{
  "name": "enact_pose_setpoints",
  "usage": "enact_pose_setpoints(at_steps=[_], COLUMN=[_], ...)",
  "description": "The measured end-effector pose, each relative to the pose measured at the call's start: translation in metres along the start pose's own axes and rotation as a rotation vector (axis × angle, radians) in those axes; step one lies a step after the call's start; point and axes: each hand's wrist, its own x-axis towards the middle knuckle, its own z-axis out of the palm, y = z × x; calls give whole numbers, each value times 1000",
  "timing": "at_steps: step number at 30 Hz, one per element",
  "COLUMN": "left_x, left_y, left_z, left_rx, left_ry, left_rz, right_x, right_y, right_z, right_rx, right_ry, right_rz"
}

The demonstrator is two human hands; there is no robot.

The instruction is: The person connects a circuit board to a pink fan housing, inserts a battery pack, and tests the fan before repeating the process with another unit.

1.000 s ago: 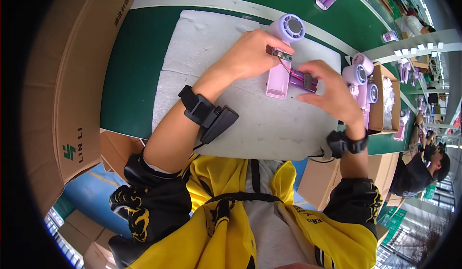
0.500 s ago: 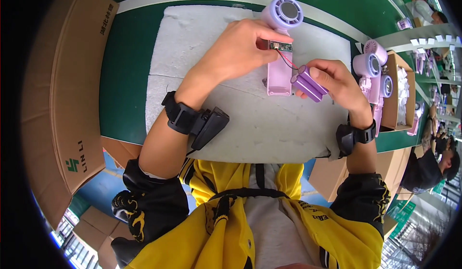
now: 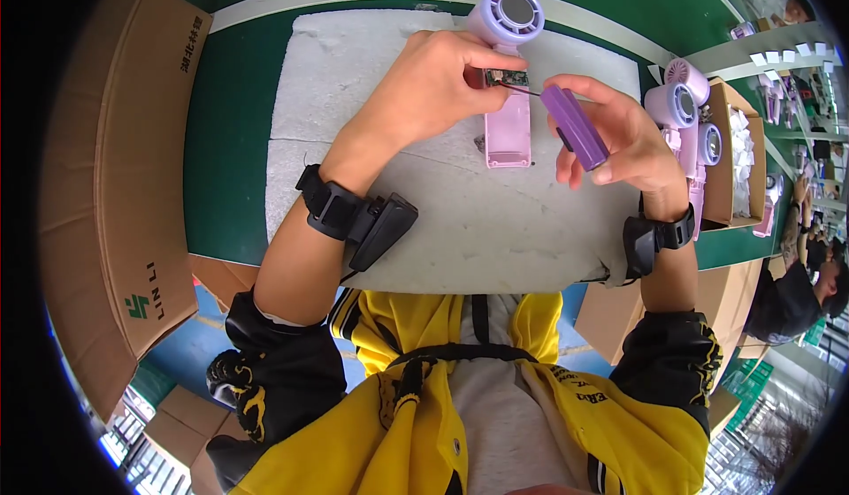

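Note:
A handheld fan lies on the white foam sheet, its round lilac head at the far end and its pink handle pointing toward me. The handle's casing is off, baring a green circuit board near the neck. My left hand is closed, thumb and fingers gripping the fan by the board. Between the fingers and thumb of my right hand is a purple battery pack, held tilted just right of the handle. Thin wires run from the board to the pack.
The foam sheet covers the green bench. A tall cardboard box stands at the left. More lilac fans and an open carton of white pieces are at the right. A person in black sits farther right.
My right hand has turned the battery pack and lifted it slightly away from me, so a different side shows. The fan and my left hand have shifted slightly left in view.

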Motion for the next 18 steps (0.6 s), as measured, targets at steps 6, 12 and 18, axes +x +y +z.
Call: enact_pose_setpoints(at_steps=[6,12,18], left_x=[0,-1,-4], left_y=[4,10,11], left_z=[-1,-3,-3], left_rx=[41,60,80], left_ry=[-3,-18,-27], left_rz=[6,37,53], right_x=[10,7,13], right_y=[9,9,22], right_z=[-9,9,27], right_rx=[-114,-356,-567], right_ry=[45,55,176], right_rz=[-4,-156,-270])
